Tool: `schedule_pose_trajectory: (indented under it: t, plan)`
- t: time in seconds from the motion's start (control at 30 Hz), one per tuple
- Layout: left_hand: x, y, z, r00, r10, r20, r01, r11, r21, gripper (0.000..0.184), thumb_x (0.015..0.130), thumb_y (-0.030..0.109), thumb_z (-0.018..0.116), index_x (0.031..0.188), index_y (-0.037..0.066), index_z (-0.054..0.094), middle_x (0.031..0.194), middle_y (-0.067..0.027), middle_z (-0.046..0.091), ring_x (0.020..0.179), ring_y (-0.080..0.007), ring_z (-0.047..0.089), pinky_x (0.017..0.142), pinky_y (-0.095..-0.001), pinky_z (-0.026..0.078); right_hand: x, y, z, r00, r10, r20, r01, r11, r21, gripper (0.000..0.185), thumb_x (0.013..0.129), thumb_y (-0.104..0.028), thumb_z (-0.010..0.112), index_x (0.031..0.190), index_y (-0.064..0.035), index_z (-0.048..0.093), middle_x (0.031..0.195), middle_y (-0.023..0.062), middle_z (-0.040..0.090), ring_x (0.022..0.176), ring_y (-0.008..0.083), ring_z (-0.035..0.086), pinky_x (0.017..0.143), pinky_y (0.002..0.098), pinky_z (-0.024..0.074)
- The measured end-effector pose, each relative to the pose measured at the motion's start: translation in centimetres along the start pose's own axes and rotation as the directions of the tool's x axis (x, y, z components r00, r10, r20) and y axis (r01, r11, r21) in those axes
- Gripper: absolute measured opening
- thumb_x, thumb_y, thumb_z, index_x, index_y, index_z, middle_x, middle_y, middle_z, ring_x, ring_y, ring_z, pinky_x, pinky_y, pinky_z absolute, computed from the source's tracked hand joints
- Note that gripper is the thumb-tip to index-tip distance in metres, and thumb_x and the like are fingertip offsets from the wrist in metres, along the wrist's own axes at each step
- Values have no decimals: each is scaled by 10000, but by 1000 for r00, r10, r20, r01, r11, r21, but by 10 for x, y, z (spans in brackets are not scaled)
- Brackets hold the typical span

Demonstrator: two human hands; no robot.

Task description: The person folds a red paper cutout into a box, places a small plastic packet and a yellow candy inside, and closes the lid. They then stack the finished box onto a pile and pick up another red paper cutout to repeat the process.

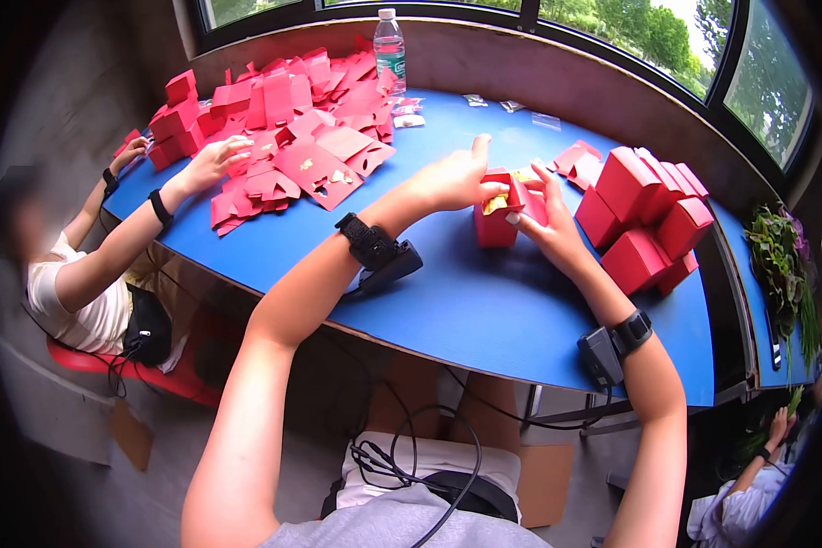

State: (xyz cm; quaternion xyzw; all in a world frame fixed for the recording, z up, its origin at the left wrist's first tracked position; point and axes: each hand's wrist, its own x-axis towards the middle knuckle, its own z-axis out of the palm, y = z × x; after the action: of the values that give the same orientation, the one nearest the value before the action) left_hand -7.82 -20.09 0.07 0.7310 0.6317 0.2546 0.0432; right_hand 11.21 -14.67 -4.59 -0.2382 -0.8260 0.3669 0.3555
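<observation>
A small red box (496,230) stands upright on the blue table (411,301), its top open and something yellow (496,204) showing at the opening. From the left, my left hand (457,178) has its fingers at the box's upper edge, closed on it, with the thumb raised. My right hand (550,217) holds the box's right side and a raised red flap, its fingers bent over the top. The fingertips of both hands almost meet above the opening.
Red boxes (626,183) are stacked at the right. Flat and folded red cartons (283,100) lie heaped at the left back, beside a water bottle (389,50). A co-worker (91,283) reaches over the left end. Plants (781,265) and another person (749,484) are far right.
</observation>
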Motion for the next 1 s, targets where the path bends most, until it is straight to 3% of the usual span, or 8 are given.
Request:
schedule_pose_trajectory:
  t: [0.07,0.1,0.27,0.43,0.67,0.83,0.97,1.0]
  plan:
    - [3,-4,-4,983,-48,176,94,961,-262,762,787,317,663,1323,-48,263,1181,-312,465,1051,-386,540,888,-361,436,-1,-3,1,1000,12,9,-13,999,32,941,732,-481,700,1373,-17,191,1209,207,428,1141,292,459,955,375,388]
    - [4,-9,-1,995,7,99,32,922,-385,780,727,319,702,1302,-39,315,1077,-264,555,994,-368,575,893,-386,444,0,-1,2,998,63,-13,-62,996,67,947,736,-497,689,1371,-4,187,1219,216,419,1155,293,449,962,374,382]
    - [10,-17,3,985,121,-124,-166,867,-469,519,777,133,658,1233,7,443,969,-131,598,874,-200,614,764,-311,505,2,-3,1,979,181,-96,-147,947,286,952,755,-467,688,1366,28,151,1257,251,400,1194,282,431,975,347,373]
    - [7,-19,-2,966,239,-96,-257,886,-386,358,803,107,618,1133,-16,556,939,-133,636,752,-144,620,703,-276,507,1,-3,-2,960,265,-91,-211,898,387,977,758,-384,694,1398,-1,62,1317,229,362,1206,259,416,995,343,344]
    - [10,-18,11,993,90,-72,-115,799,-590,440,728,137,651,1146,36,559,1094,-158,572,680,-95,567,622,-258,487,4,-3,1,946,313,-82,-230,829,510,1030,727,-300,662,1420,-54,-60,1343,213,329,1215,268,398,983,367,344]
    - [-1,-14,7,997,12,73,55,526,-849,680,669,248,754,1249,50,459,1189,-190,491,1086,-216,509,905,-319,429,4,-17,1,990,116,-82,-60,864,499,689,794,-53,526,1394,-64,187,1295,167,404,1192,223,423,1003,338,330]
    - [2,-22,21,984,62,170,129,418,-899,665,693,199,743,1266,63,434,1196,-170,486,1092,-218,507,905,-319,433,5,-14,0,996,-45,-83,70,942,328,503,852,0,470,1321,-135,347,1205,138,505,1113,214,506,951,322,391]
    - [3,-21,23,996,76,55,10,495,-869,631,715,199,733,1262,74,444,1139,-150,516,1007,-183,537,840,-296,454,5,-12,1,994,-76,-75,93,962,258,472,863,14,454,1301,-146,381,1185,134,523,1098,214,522,936,326,407]
